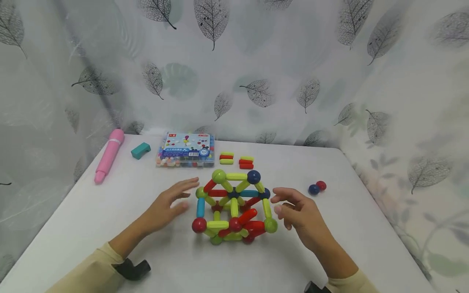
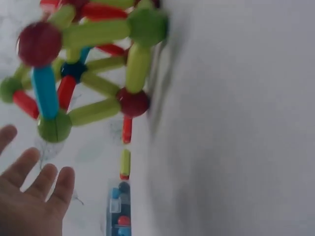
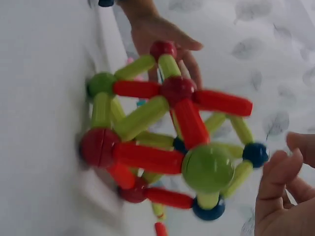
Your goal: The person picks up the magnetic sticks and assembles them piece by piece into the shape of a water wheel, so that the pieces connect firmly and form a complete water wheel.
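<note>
A frame of magnetic rods and balls [image 1: 234,195] stands on the white table between the two hands. Its rods are lime, red and blue; its balls are red, green and navy. One red rod [image 1: 247,216] juts out from a front red ball [image 1: 235,224]. The left hand [image 1: 166,207] hovers just left of the frame, fingers extended and apart from it. On the other side is the right hand [image 1: 302,217], fingers loosely bent, holding nothing. In the right wrist view a small gap shows between the right hand [image 3: 290,196] and a navy ball [image 3: 255,155].
Behind the frame are loose lime and red rods [image 1: 246,162] and a clear box of parts [image 1: 187,150]. A teal block [image 1: 141,150] and a pink cylinder [image 1: 109,156] lie at the back left. Two loose balls, one navy [image 1: 314,189] and one red [image 1: 321,185], rest at the right.
</note>
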Demonstrator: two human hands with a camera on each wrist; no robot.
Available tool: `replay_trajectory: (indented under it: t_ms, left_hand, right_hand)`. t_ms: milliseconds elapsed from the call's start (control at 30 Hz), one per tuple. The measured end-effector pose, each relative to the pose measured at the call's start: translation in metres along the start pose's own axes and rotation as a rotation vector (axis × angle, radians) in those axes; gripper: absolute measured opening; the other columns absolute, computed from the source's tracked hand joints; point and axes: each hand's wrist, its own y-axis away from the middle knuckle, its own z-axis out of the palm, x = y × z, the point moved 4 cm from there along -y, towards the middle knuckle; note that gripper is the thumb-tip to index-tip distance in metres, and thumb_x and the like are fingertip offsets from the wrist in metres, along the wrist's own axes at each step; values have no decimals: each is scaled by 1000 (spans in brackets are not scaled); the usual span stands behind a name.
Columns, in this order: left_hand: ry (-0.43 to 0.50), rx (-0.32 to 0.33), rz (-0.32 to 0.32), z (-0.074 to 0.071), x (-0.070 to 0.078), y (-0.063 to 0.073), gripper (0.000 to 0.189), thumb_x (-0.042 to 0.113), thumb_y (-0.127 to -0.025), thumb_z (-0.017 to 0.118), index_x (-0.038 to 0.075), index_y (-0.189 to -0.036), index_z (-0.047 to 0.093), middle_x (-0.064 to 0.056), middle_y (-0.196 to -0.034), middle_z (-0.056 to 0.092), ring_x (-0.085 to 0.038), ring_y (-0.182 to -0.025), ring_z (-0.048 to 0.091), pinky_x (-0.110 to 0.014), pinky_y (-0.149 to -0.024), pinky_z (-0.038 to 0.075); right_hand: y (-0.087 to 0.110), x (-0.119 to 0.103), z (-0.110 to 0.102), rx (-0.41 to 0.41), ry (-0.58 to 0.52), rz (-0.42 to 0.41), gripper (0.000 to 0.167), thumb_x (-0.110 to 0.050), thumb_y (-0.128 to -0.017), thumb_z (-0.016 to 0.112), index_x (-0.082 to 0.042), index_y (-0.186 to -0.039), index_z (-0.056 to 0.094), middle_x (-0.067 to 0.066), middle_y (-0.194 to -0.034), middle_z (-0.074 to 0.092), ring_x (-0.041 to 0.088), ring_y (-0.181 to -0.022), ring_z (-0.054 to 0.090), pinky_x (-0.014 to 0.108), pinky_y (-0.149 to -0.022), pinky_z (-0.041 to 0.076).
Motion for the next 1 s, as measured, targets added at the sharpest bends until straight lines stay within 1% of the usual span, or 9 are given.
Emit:
replay_trajectory:
  t_ms: [100, 200, 267, 333, 433, 500, 633, 800, 1000]
  left_hand:
    - [121, 86, -183, -8, -19, -30, 48, 31, -104, 60, 14, -147, 53, -9, -145, 58, -30, -133, 55, -47, -102, 54]
    - [164, 116, -326, -4, -39, -71, 48, 37, -102, 63, 14, -144, 56, -9, -136, 63, -28, -121, 61, -48, -99, 55]
    - [140, 89, -379, 5, -48, -96, 49, 34, -100, 65, 14, -143, 57, -8, -136, 63, -29, -117, 61, -50, -97, 55]
    - [55, 31, -394, 16, -56, -118, 49, 31, -99, 67, 13, -144, 57, -9, -139, 62, -31, -121, 60, -51, -100, 53]
    - [-80, -62, -411, 31, -65, -139, 51, 25, -98, 69, 11, -145, 57, -11, -145, 59, -33, -133, 54, -52, -107, 48]
    - [-170, -114, -408, 39, -68, -149, 52, 22, -97, 70, 10, -146, 56, -12, -147, 57, -35, -139, 49, -53, -111, 44]
    - [-274, -182, -405, 49, -66, -161, 56, 18, -97, 70, 9, -149, 52, -13, -150, 53, -35, -143, 44, -54, -115, 39]
    - [-338, -238, -409, 56, -67, -168, 55, 18, -97, 70, 9, -148, 53, -12, -150, 53, -34, -142, 45, -52, -115, 40]
    - [-427, -253, -362, 63, -73, -174, 45, 19, -97, 70, 5, -139, 61, -13, -135, 60, -30, -126, 56, -48, -109, 47]
  right_hand:
    - [1, 16, -11, 94, -133, 91, 34, -17, -97, 69, -14, -131, 63, 6, -111, 64, 14, -78, 56, 20, -57, 46]
    - [1, 32, -16, 147, -226, 189, 34, -19, -97, 70, -13, -130, 62, 2, -108, 65, 13, -78, 55, 19, -58, 44]
    - [1, 40, -16, 164, -252, 229, 37, -19, -97, 70, -11, -132, 61, 3, -109, 65, 13, -78, 56, 19, -58, 45]
    - [1, 46, -17, 172, -267, 247, 39, -19, -96, 70, -10, -132, 60, 4, -110, 64, 14, -77, 55, 19, -58, 44]
    - [2, 53, -17, 175, -274, 261, 35, -20, -96, 70, -12, -130, 62, 6, -111, 64, 14, -76, 54, 19, -57, 43]
    - [3, 56, -18, 178, -283, 259, 33, -20, -96, 70, -13, -128, 64, 7, -110, 64, 14, -73, 52, 19, -56, 42]
    - [3, 58, -20, 175, -297, 241, 32, -19, -97, 69, -11, -128, 64, 6, -107, 65, 13, -70, 51, 18, -54, 41]
    - [3, 56, -21, 155, -306, 216, 35, -20, -100, 65, -7, -132, 60, 1, -104, 68, 12, -69, 52, 18, -54, 42]
    - [3, 58, -21, 142, -326, 206, 32, -21, -102, 61, -7, -131, 61, 0, -102, 69, 11, -68, 53, 18, -54, 43]
